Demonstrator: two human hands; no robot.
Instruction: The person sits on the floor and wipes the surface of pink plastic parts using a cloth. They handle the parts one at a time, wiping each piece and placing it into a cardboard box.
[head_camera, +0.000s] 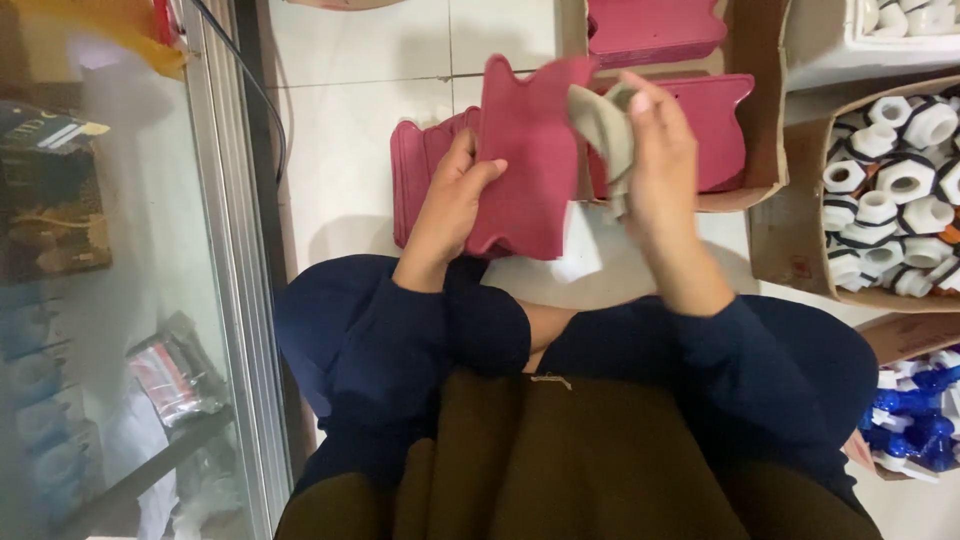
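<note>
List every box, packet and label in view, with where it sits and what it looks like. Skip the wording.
Cardboard box: top centre-right, brown, open, holding flat pink pieces.
Cardboard box: right edge, brown, open, full of white plastic fittings.
Tray: top right corner, whitish, with more white parts.
Plastic packet: behind the glass on the left, clear with red and white.
Dark box: upper left behind the glass, with a small label; blurred.

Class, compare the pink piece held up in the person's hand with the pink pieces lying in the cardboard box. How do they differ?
The held pink piece is gripped upright by the left hand; the boxed pink pieces lie flat. The right hand presses a grey cloth against the held piece; nothing touches the boxed ones. Both share the pink colour and a wavy notched edge.
</note>
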